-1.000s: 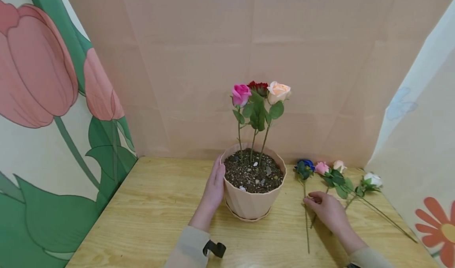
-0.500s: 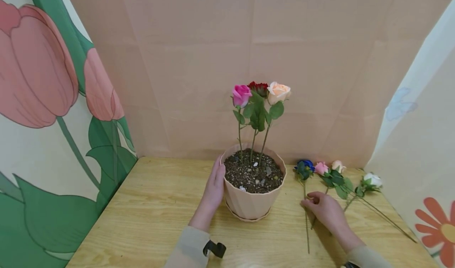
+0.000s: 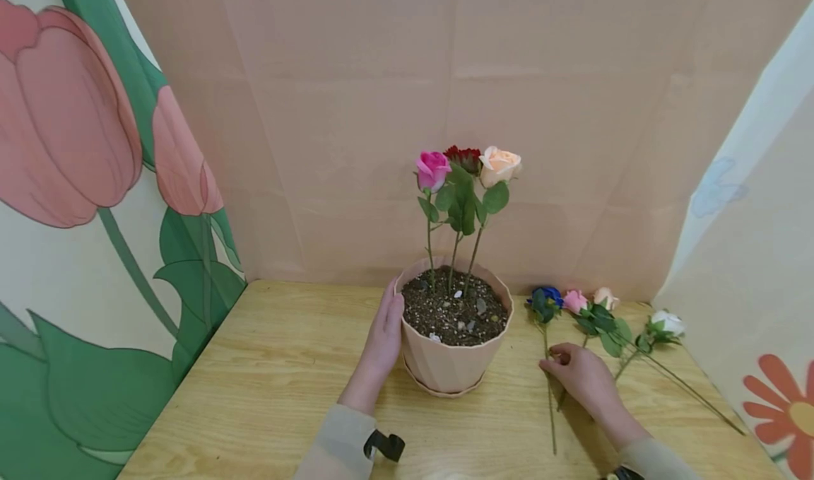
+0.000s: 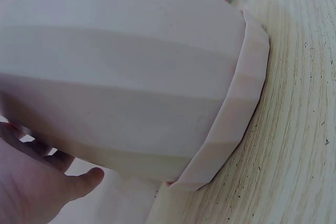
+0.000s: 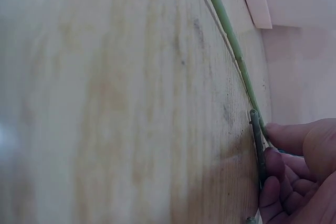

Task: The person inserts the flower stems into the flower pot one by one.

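My left hand (image 3: 381, 335) rests along the left side of a pale pink flowerpot (image 3: 448, 363), its fingers straight against the wall. In the left wrist view the thumb lies beside the faceted pot (image 4: 121, 98). Soil fills the pot, and a magenta rose (image 3: 434, 170), a dark red flower (image 3: 464, 157) and a peach rose (image 3: 499, 166) stand upright in it. To the right, my right hand (image 3: 588, 381) pinches the stem of a blue rose (image 3: 545, 302) that lies on the table. The right wrist view shows thumb and fingertips at this green stem (image 5: 231, 38).
Beyond the right hand lie a pink rose (image 3: 575, 300), a pale peach rose (image 3: 605, 297) and a white rose (image 3: 666, 322), their stems crossing. A saucer (image 3: 445, 393) sits under the pot. A pinkish backdrop (image 3: 356, 148) rises behind the wooden table (image 3: 267, 395).
The right hand has shifted very slightly left at the blue rose's stem, its fingertips closer together. The left hand and the pot have stayed in place.
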Available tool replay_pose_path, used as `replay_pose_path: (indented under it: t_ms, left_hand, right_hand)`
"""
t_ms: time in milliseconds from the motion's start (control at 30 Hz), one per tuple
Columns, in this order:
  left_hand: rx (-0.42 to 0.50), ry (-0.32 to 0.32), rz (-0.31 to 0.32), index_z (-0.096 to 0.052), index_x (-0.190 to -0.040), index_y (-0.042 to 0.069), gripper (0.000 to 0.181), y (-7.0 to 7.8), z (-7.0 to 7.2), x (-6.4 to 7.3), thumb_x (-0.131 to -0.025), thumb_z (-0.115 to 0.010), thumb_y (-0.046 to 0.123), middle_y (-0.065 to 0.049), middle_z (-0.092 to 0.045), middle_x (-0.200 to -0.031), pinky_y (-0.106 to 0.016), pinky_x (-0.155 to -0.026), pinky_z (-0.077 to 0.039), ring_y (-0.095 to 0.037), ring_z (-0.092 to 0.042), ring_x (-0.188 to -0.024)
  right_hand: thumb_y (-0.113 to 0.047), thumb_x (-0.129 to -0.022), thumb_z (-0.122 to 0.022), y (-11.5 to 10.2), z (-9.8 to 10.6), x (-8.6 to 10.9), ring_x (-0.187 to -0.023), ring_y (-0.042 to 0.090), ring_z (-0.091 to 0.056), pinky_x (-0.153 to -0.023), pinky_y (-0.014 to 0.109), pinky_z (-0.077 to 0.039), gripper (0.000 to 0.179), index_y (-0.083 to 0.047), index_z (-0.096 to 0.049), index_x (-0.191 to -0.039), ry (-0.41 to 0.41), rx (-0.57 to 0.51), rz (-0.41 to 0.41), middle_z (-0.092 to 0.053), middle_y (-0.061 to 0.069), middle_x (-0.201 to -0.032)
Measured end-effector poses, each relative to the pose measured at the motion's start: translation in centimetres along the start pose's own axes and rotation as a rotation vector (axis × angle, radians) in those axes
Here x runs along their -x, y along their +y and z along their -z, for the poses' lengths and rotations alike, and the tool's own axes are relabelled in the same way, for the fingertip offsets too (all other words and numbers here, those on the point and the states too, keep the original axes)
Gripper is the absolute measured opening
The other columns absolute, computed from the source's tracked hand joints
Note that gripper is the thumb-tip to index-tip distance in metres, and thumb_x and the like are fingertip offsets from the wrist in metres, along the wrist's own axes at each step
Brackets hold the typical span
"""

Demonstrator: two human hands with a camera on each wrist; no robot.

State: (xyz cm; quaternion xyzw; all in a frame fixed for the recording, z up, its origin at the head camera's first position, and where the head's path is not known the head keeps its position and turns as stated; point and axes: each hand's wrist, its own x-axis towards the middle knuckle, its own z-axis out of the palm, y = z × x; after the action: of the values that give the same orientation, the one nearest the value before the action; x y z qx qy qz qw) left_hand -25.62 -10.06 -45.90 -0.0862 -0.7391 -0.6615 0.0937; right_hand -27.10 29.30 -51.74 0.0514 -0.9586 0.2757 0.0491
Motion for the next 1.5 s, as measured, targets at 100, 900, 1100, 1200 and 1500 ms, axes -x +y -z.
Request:
replay_pose_path:
  t_ms: [100, 900, 1100, 1200, 1500]
  left_hand:
    - [0.0, -0.003, -0.009, -0.024, -0.178, 0.019, 0.062, 0.0, 0.0, -0.1, -0.122, -0.027, 0.046, -0.01, -0.024, -0.182, -0.062, -0.134, -0.015, -0.037, -0.019, -0.167]
    - [0.003, 0.003, 0.005, -0.024, -0.178, 0.019, 0.063, -0.1, 0.0, 0.0, -0.122, -0.028, 0.046, -0.01, -0.025, -0.182, -0.062, -0.134, -0.015, -0.037, -0.02, -0.167]
    - [0.016, -0.003, 0.003, -0.024, -0.178, 0.019, 0.061, -0.1, -0.1, 0.0, -0.122, -0.028, 0.045, -0.01, -0.026, -0.181, -0.061, -0.134, -0.015, -0.036, -0.02, -0.166]
    - [0.017, -0.004, 0.003, -0.024, -0.178, 0.019, 0.061, -0.1, -0.1, 0.0, -0.122, -0.028, 0.045, -0.01, -0.026, -0.181, -0.061, -0.134, -0.015, -0.036, -0.02, -0.166]
    - [0.013, -0.001, 0.0, -0.024, -0.178, 0.019, 0.059, 0.0, -0.1, 0.0, -0.123, -0.027, 0.041, -0.01, -0.024, -0.182, -0.063, -0.134, -0.014, -0.038, -0.019, -0.167]
  right_hand:
    - [-0.024, -0.1, -0.083, 0.0, -0.1, 0.0, -0.076, 0.017, -0.064, -0.069, 0.042, -0.055, 0.04, 0.008, -0.076, -0.122, 0.002, -0.004, -0.003, -0.074, 0.001, -0.088]
    - [-0.015, -0.097, -0.074, -0.5, 0.0, 0.0, -0.081, 0.022, -0.064, -0.072, 0.043, -0.053, 0.02, 0.0, -0.07, -0.109, 0.008, -0.009, -0.059, -0.072, 0.005, -0.092]
    - [-0.014, -0.097, -0.076, 0.2, 0.1, 0.1, -0.084, 0.021, -0.067, -0.075, 0.042, -0.055, 0.02, 0.001, -0.072, -0.11, 0.029, -0.053, -0.052, -0.075, 0.007, -0.094]
    - [-0.014, -0.099, -0.076, 0.2, 0.5, 0.2, -0.085, 0.02, -0.067, -0.072, 0.037, -0.055, 0.02, 0.002, -0.072, -0.111, 0.025, -0.092, -0.064, -0.075, 0.008, -0.095]
    - [-0.014, -0.105, -0.075, -1.2, 2.1, 1.3, -0.088, 0.017, -0.064, -0.068, 0.025, -0.054, 0.024, 0.004, -0.072, -0.121, 0.023, -0.189, -0.076, -0.074, 0.007, -0.1]
